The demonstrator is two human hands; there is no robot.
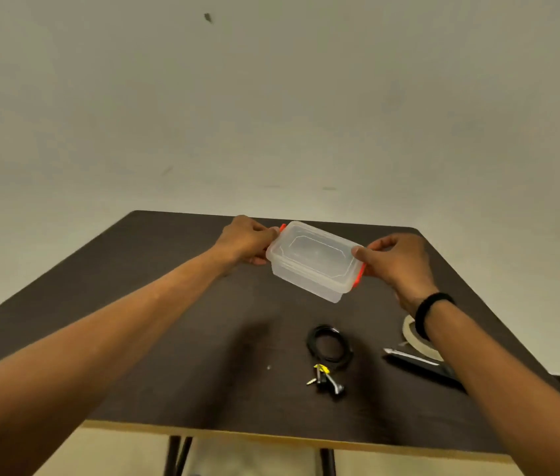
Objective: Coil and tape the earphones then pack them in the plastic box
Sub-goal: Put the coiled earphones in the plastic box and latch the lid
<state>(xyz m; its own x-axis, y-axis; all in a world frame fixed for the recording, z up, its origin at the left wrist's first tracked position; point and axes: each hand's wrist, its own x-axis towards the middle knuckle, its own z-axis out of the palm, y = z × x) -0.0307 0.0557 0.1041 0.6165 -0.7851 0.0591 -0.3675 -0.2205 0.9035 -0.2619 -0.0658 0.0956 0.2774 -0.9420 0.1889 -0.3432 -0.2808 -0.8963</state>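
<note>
One clear plastic box (312,259) with two orange clips, lid on, held above the table (168,321) between left hand (245,240) and right hand (397,261), fingers curled on its ends, one coiled black earphones (329,347) nearer than the grip, one tape roll (412,333) and one knife (419,362) under the right wrist.

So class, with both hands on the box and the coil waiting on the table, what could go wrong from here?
1. The box is held above the table by its ends only; popping the red clips could drop it.
2. The coil seems taped at one spot, so it may loosen when lifted.
</note>
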